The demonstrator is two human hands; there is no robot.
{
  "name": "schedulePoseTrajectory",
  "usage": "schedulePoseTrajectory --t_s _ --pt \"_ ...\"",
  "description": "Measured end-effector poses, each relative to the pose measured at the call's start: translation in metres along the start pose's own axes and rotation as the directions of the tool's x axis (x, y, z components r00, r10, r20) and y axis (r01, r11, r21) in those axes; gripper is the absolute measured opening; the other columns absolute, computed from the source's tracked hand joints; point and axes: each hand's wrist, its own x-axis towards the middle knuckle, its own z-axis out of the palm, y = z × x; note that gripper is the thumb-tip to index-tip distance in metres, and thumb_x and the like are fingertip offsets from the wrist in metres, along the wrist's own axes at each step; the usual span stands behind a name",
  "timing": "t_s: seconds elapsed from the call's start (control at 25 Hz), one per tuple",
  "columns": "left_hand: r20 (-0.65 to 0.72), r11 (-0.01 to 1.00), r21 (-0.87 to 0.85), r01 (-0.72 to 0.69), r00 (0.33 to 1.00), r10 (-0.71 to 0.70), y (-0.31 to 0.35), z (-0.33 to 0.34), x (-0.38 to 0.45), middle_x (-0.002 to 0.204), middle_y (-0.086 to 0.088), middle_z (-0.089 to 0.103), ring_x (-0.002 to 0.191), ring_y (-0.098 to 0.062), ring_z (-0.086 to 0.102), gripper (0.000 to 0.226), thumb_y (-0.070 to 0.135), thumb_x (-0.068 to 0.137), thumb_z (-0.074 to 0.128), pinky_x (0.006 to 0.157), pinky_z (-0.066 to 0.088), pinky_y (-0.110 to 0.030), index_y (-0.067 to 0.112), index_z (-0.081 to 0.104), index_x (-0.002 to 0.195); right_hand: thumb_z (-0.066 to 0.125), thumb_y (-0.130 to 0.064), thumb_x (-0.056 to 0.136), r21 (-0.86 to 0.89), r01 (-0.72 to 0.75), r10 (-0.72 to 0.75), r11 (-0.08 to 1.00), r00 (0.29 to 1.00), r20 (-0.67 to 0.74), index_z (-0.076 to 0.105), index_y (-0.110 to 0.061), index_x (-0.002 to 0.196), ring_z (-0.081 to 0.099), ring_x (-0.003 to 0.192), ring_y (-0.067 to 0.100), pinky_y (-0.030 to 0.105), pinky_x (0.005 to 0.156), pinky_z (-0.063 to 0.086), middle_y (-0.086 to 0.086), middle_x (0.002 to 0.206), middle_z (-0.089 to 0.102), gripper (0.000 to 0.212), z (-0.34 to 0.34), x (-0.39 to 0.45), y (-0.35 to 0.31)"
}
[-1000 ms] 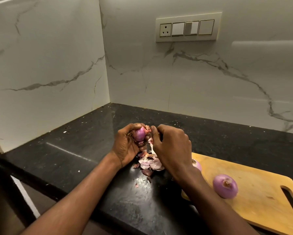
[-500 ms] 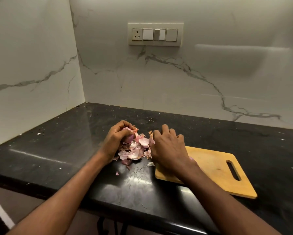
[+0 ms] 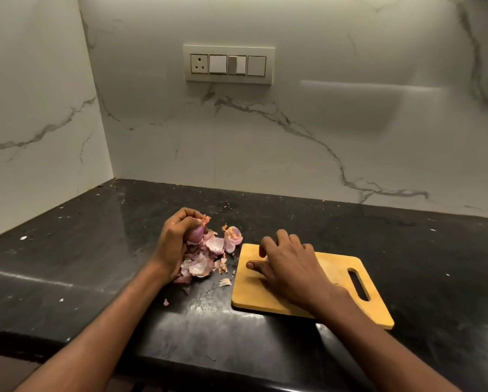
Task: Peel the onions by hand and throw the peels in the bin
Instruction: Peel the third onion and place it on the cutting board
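The left hand [image 3: 175, 244] is curled round a small purple onion [image 3: 195, 232], gripping it just above the black bench [image 3: 101, 250], with a frayed bit of skin sticking out past the fingertips. Right beside that hand, and partly under its heel, lies a loose heap of pink and papery peels [image 3: 206, 256], spread toward the near left corner of the wooden cutting board [image 3: 339, 267]; one cupped peel [image 3: 233, 234] sits at the far edge of the heap, and a couple of stray scraps [image 3: 225, 282] lie on the dark stone nearer the front edge. The right hand [image 3: 290, 264] rests on the cutting board with its fingers bent downward and the thumb stretched out to the left (a sliver of something pale shows beneath the fingers, but I cannot tell whether the hand is holding anything or only resting there). The board lies flat on the bench, its slotted handle [image 3: 358, 284] pointing to the right. Behind it all the marble wall [image 3: 293, 137] rises from the back of the bench, carrying a switch plate [image 3: 228, 64] with one socket and three switches. Pale flecks are scattered across the bench top.
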Motion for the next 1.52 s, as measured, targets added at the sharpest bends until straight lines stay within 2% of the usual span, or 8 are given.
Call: schedulePoseTrajectory --t_s 0.52,0.68,0.8,1.0,1.08,1.32,1.44,1.52 --pt "0.104 0.967 -0.221 0.129 0.989 -0.108 0.002 -0.005 0.005 0.128 -0.024 0.065 0.113 -0.041 0.068 0.042 0.006 0.079 0.069 0.095 0.058 -0.044 0.001 0.065 0.120 0.064 -0.058 0.094 0.072 0.035 -0.030 0.997 0.996 -0.082 0.058 -0.033 0.128 0.036 0.136 0.019 0.042 0.111 0.040 -0.001 0.144 0.042 0.043 -0.001 0.010 0.003" --pt "0.047 0.950 -0.279 0.139 0.990 -0.131 0.003 -0.004 0.004 0.130 -0.028 0.065 0.105 -0.033 0.073 0.040 0.009 0.092 0.068 0.083 0.063 -0.034 -0.004 0.058 0.129 0.076 -0.042 0.090 0.128 0.159 -0.092 0.979 0.902 -0.422 0.066 -0.024 0.123 0.042 0.134 0.021 0.036 0.106 0.047 0.004 0.139 0.049 0.039 -0.001 0.014 0.000" --pt "0.039 0.936 -0.325 0.133 0.991 -0.127 0.005 -0.006 0.003 0.128 -0.031 0.065 0.099 -0.030 0.073 0.047 0.025 0.094 0.060 0.079 0.062 -0.034 -0.005 0.060 0.130 0.077 -0.025 0.092 0.496 0.343 0.058 0.798 0.775 -0.629 0.072 -0.018 0.118 0.059 0.108 0.008 0.022 0.090 0.054 -0.002 0.117 0.062 0.027 0.003 0.026 -0.031" --pt "0.006 0.949 -0.314 0.037 0.999 -0.037 0.003 -0.009 0.007 0.128 -0.028 0.067 0.120 -0.040 0.064 0.037 0.016 0.097 0.054 0.106 0.051 -0.051 -0.005 0.065 0.125 0.081 -0.029 0.089 0.884 0.244 0.275 0.400 0.888 -0.369 0.069 -0.022 0.129 0.066 0.098 0.002 0.018 0.085 0.056 -0.006 0.109 0.071 0.043 0.012 0.084 -0.093" --pt "0.006 0.939 -0.342 0.025 1.000 -0.025 0.001 -0.012 0.010 0.128 -0.030 0.066 0.121 -0.042 0.065 0.032 0.005 0.102 0.050 0.100 0.057 -0.048 -0.009 0.062 0.128 0.083 -0.021 0.086 0.910 0.226 0.291 0.349 0.896 -0.334 0.078 -0.021 0.113 0.070 0.092 0.005 0.032 0.086 0.062 -0.006 0.101 0.076 0.027 0.018 0.108 -0.105" --pt "-0.019 0.892 -0.450 0.038 0.998 -0.053 0.001 -0.016 0.014 0.127 -0.026 0.067 0.119 -0.038 0.068 0.052 0.003 0.081 0.071 0.091 0.062 -0.042 -0.004 0.057 0.131 0.083 -0.017 0.086 0.950 0.207 0.325 0.233 0.904 -0.277 0.081 -0.019 0.089 0.075 0.083 0.010 0.037 0.079 0.065 -0.005 0.081 0.078 0.004 0.032 0.136 -0.097" --pt "0.002 0.902 -0.430 0.048 0.999 -0.052 -0.002 -0.017 0.014 0.129 -0.025 0.066 0.120 -0.037 0.068 0.049 -0.002 0.080 0.069 0.090 0.063 -0.040 -0.001 0.058 0.128 0.081 -0.021 0.089 0.944 0.187 0.370 0.271 0.885 -0.281 0.079 -0.017 0.082 0.074 0.080 0.012 0.040 0.075 0.065 -0.003 0.077 0.076 0.008 0.035 0.137 -0.096" --pt "0.032 0.907 -0.419 0.055 0.998 -0.046 -0.002 -0.014 0.011 0.130 -0.025 0.066 0.118 -0.036 0.068 0.047 -0.001 0.081 0.068 0.092 0.062 -0.041 0.000 0.058 0.127 0.079 -0.023 0.091 0.972 0.145 0.408 0.188 0.889 -0.211 0.078 -0.014 0.078 0.074 0.079 0.019 0.046 0.075 0.065 0.003 0.076 0.076 0.015 0.033 0.140 -0.093"
